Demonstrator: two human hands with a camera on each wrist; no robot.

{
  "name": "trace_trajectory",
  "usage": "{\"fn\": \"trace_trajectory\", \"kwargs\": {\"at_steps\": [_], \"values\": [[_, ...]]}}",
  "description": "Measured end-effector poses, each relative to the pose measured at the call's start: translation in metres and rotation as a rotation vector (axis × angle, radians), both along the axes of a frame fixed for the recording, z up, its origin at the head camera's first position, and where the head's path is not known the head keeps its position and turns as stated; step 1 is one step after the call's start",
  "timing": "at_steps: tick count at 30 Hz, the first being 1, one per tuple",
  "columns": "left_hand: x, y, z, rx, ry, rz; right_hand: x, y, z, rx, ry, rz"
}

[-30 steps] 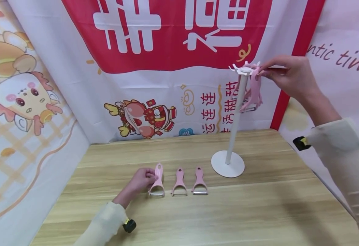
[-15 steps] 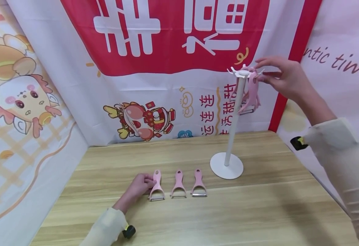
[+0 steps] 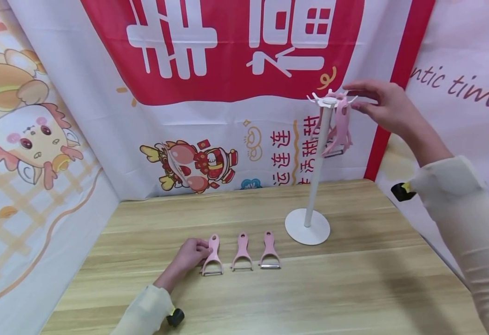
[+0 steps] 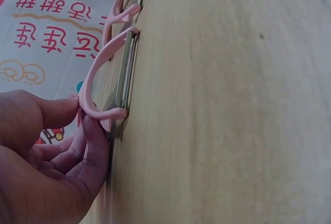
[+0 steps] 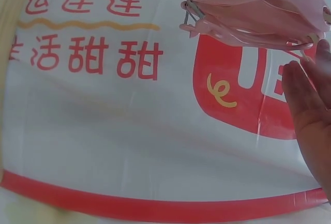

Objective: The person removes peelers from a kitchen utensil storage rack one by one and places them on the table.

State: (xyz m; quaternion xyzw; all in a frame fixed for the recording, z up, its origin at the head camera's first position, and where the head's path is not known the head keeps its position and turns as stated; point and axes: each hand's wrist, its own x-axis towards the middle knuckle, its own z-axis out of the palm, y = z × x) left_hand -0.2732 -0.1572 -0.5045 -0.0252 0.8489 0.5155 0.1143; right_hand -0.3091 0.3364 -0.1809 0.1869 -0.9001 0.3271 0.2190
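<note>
In the head view, my left hand (image 3: 190, 253) pinches the handle of a pink peeler (image 3: 214, 254), the leftmost of three lying on the wooden table. Its U-shaped head and metal blade show in the left wrist view, thumb and fingers at the neck of the peeler (image 4: 92, 76). My right hand (image 3: 388, 104) is raised beside the top of a white hook stand (image 3: 314, 181), fingers extended around a hook's tip. Pink peelers (image 3: 343, 125) hang bunched there, overlapping each other. The right wrist view has my fingertips near the handle end of the hanging peelers (image 5: 274, 17).
A middle peeler (image 3: 242, 244) and a right peeler (image 3: 269, 242) lie in a row, blades toward me. The stand's round white base (image 3: 299, 228) sits behind and right of them. A printed cloth backdrop (image 3: 102, 153) rises behind the table (image 3: 311, 298).
My right fingers have loosened from the hanging peeler and drawn slightly away from it. My left hand stays at the leftmost peeler, whose head now tilts a little more to the left.
</note>
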Motion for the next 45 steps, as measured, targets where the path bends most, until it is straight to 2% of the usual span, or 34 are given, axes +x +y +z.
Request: {"fn": "trace_trajectory", "kwargs": {"at_steps": [3, 10, 16, 27, 34, 45], "values": [[0.0, 0.0, 0.0, 0.0, -0.001, -0.001, -0.003, 0.003, 0.0, -0.034, -0.01, 0.019], [0.0, 0.0, 0.0, -0.003, -0.008, -0.003, -0.008, 0.01, 0.001, -0.174, -0.059, 0.128], [0.001, 0.0, 0.002, -0.024, 0.016, 0.001, -0.009, 0.011, 0.001, -0.287, -0.093, 0.179], [0.0, -0.001, 0.006, -0.081, -0.01, 0.011, -0.005, 0.002, 0.006, -0.374, -0.068, 0.14], [-0.001, -0.001, 0.005, -0.082, 0.004, 0.006, -0.006, -0.008, 0.006, -0.34, -0.03, 0.061], [-0.001, -0.001, 0.003, -0.084, -0.006, 0.008, -0.001, -0.017, 0.003, -0.349, -0.06, -0.047]]}}
